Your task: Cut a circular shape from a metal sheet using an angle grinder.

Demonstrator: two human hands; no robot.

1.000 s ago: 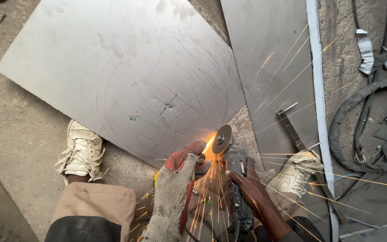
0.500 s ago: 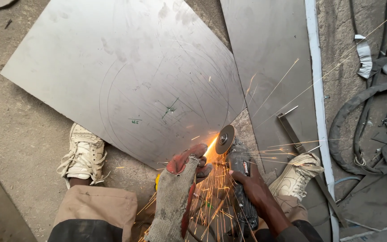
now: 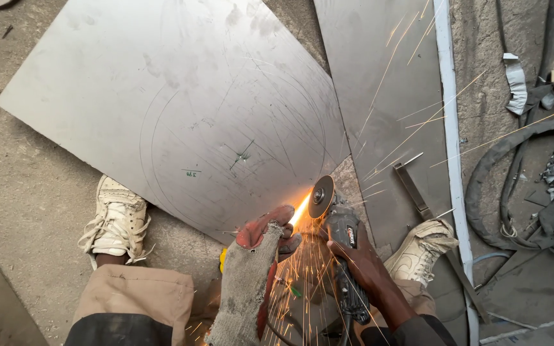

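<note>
**Angle grinder cutting the near edge of a steel sheet**

A large grey steel sheet (image 3: pixel 181 109) lies flat on the concrete floor (image 3: pixel 27 192), with curved arcs and straight lines scribed across its face. At its near right corner an angle grinder (image 3: pixel 341 256) is at work: its cutting disc (image 3: pixel 321 197) stands on edge against the sheet's border, and a bright orange flare shows just to the left of the disc. Sparks (image 3: pixel 405 122) streak away to the far right and also rain down near the person's knees.

The right hand (image 3: pixel 363 266), bare, is closed around the grinder's dark body behind the disc. The left hand (image 3: pixel 254 263), in a grey knit glove with red fingertips, is curled close against the left of the tool's head, just beside the flare; whether it grips a side handle cannot be told.

A worn white sneaker (image 3: pixel 115 221) is planted at the sheet's near edge on the left, and a second sneaker (image 3: pixel 421 247) stands to the right of the grinder. A second steel sheet (image 3: pixel 379 83) lies to the right, with a white strip (image 3: pixel 450 128) along its right side. A metal square (image 3: pixel 415 186) rests on it. Farther right, a coil of black hose (image 3: pixel 488 186) lies on the ground.
</note>
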